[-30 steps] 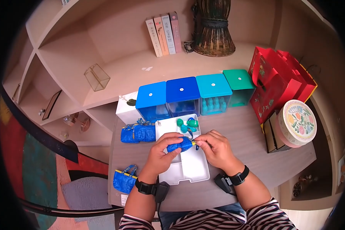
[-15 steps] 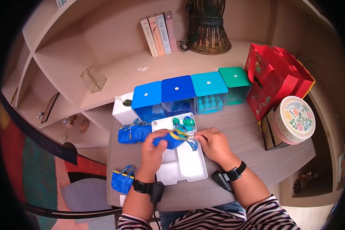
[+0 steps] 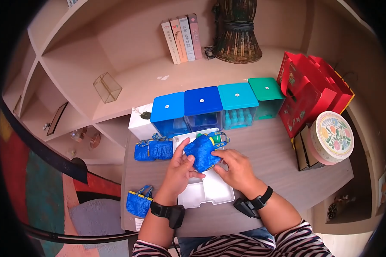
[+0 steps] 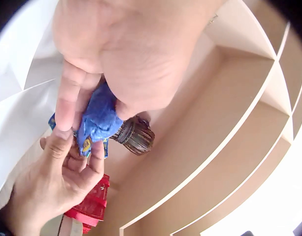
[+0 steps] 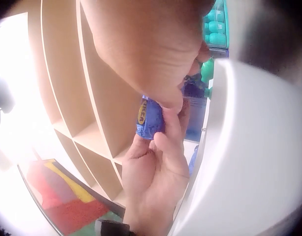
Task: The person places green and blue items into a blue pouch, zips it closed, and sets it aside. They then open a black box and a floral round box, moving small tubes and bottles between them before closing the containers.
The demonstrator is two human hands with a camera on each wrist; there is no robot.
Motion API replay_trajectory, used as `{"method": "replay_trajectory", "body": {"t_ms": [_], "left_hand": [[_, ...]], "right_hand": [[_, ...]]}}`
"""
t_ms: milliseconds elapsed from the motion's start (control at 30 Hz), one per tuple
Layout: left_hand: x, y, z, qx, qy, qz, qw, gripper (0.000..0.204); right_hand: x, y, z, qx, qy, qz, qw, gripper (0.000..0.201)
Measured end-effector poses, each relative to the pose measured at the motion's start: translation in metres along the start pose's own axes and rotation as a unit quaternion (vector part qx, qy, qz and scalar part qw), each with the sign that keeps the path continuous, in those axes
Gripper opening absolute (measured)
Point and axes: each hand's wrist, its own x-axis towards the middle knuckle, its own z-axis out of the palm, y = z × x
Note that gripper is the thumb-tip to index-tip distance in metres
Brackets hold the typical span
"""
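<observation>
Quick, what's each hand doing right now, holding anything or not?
Left hand: pinches the blue bag, thumb and fingers curled on it.
Right hand: also grips the blue bag, from the other side.

A grey-brown wooden surface (image 3: 283, 158) stands against pale beige built-in shelving (image 3: 73, 55). On the long shelf behind it, four books (image 3: 182, 37) stand upright beside a dark woven basket (image 3: 237, 36), with a small glass box (image 3: 107, 87) further left. The floor (image 3: 38, 188) below shows red, teal and yellow patches. Light is soft and even.
</observation>
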Motion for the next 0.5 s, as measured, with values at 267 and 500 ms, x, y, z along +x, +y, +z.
{"method": "replay_trajectory", "body": {"t_ms": [267,500], "left_hand": [[0.002,-0.008,-0.004,0.174,-0.012,0.114,0.978,0.060],[0.000,-0.004,-0.003,0.342,0.012,0.190,0.920,0.050]], "right_hand": [[0.001,0.010,0.001,-0.024,0.039,0.101,0.994,0.022],[-0.001,0.021,0.005,0.037,0.051,0.121,0.991,0.014]]}}
